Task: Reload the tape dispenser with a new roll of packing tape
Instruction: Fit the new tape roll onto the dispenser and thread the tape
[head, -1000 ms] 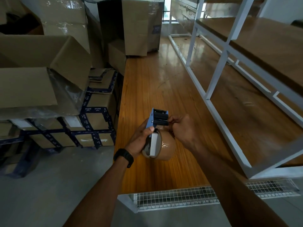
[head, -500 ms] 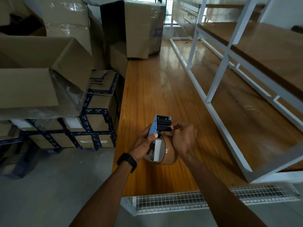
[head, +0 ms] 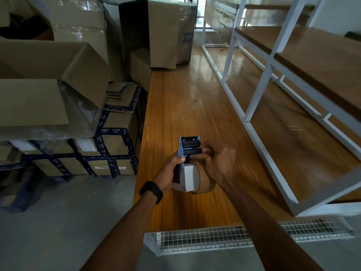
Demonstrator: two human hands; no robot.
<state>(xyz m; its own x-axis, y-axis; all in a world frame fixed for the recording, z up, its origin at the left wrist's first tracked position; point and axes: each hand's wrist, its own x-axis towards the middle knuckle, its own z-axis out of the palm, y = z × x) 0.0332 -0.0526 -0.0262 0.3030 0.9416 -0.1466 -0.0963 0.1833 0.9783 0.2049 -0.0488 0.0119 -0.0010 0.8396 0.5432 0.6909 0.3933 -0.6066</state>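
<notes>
I hold a blue tape dispenser point(head: 189, 144) with black rollers over the wooden table point(head: 187, 106), its toothed head pointing away from me. A brown roll of packing tape point(head: 201, 180) sits on the dispenser below the rollers. My left hand point(head: 170, 172) grips the dispenser's left side by the handle, which is hidden under the fingers. My right hand point(head: 219, 163) is on the right side, fingertips pinched at the lower black roller, seemingly on the tape's end. The tape end itself is too small to make out.
Stacked cardboard boxes point(head: 58, 94) crowd the left side, some bound with blue strapping. A tall box point(head: 170, 34) stands at the table's far end. A white metal shelf frame point(head: 254, 106) with wooden boards runs along the right. A wire mesh grille point(head: 214, 239) edges the table's near end.
The dispenser's head has tilted more upright. My right fingers stay pinched at the roller area. The view has shifted slightly.
</notes>
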